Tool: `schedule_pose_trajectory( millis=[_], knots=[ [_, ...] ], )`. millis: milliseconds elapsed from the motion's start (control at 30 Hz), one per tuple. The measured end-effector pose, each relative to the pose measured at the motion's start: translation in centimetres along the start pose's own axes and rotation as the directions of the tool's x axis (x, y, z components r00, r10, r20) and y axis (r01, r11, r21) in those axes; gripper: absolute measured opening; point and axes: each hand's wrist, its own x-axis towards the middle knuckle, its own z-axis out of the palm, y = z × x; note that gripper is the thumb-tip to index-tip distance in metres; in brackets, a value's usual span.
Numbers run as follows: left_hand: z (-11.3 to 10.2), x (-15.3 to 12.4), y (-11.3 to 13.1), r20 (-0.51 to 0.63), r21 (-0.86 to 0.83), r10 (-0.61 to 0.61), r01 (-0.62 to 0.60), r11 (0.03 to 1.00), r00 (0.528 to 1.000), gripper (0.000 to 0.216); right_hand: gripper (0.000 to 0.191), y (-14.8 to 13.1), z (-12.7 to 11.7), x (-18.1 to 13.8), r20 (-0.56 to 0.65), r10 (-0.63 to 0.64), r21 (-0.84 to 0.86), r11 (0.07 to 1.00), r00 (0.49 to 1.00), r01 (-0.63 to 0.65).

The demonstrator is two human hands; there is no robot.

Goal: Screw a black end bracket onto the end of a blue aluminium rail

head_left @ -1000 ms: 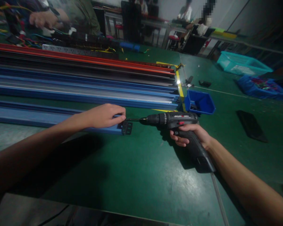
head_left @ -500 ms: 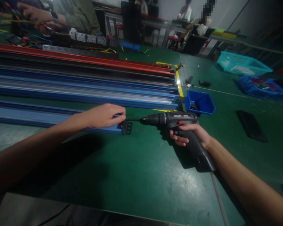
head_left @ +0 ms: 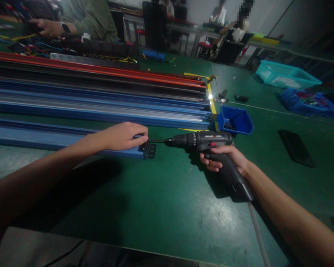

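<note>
My right hand (head_left: 225, 157) is wrapped around the grip of a black cordless drill (head_left: 215, 140), which points left. The drill's long thin bit (head_left: 157, 141) reaches a black slotted bracket (head_left: 150, 151) at the end of a blue metal profile (head_left: 129, 152). Over that same end lies my left hand (head_left: 125, 136), its thumb and index finger brought together beside the bit's tip. Whatever these fingers pinch is hidden, as are the other fingertips.
Behind lie several blue and black profiles (head_left: 100, 107) and a red one (head_left: 100, 66). Right of them stands a blue bin (head_left: 243, 120); a dark flat phone-like object (head_left: 296, 147) lies farther right. A turquoise basket (head_left: 286, 76) is at the back. Another person's hand (head_left: 51, 29) handles something across the table.
My hands, the drill and the profile stay almost exactly in place. Across the table, the other person's hand has shifted, and the pale blocks near it are mostly gone from view.
</note>
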Motion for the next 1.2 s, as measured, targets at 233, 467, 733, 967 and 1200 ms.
schedule_pose_trajectory(
  millis=[233, 467, 733, 967, 1200],
  knots=[
    [-0.03, 0.00, 0.01, -0.001, -0.006, -0.002, 0.002, 1.000, 1.000, 0.043, 0.027, -0.01, 0.16, 0.04, -0.008, -0.007, 0.008, 1.000, 1.000, 0.007],
    [-0.02, 0.00, -0.01, -0.007, -0.005, 0.006, -0.006, 1.000, 1.000, 0.042, 0.025, 0.02, -0.12, 0.00, -0.019, -0.001, 0.008, 1.000, 1.000, 0.001],
    [0.02, 0.00, -0.07, 0.001, -0.005, 0.001, -0.001, 1.000, 1.000, 0.042, 0.027, 0.07, -0.09, 0.00, 0.006, -0.014, 0.004, 1.000, 1.000, 0.014],
    [-0.04, -0.01, 0.01, 0.004, -0.014, 0.001, -0.001, 1.000, 1.000, 0.043, 0.027, 0.12, -0.10, -0.01, 0.003, -0.009, 0.012, 1.000, 1.000, 0.009],
    [-0.07, 0.00, 0.05, 0.011, -0.022, -0.004, 0.004, 1.000, 1.000, 0.043, 0.028, 0.16, -0.14, 0.01, 0.012, -0.007, 0.017, 1.000, 1.000, 0.007]
  ],
)
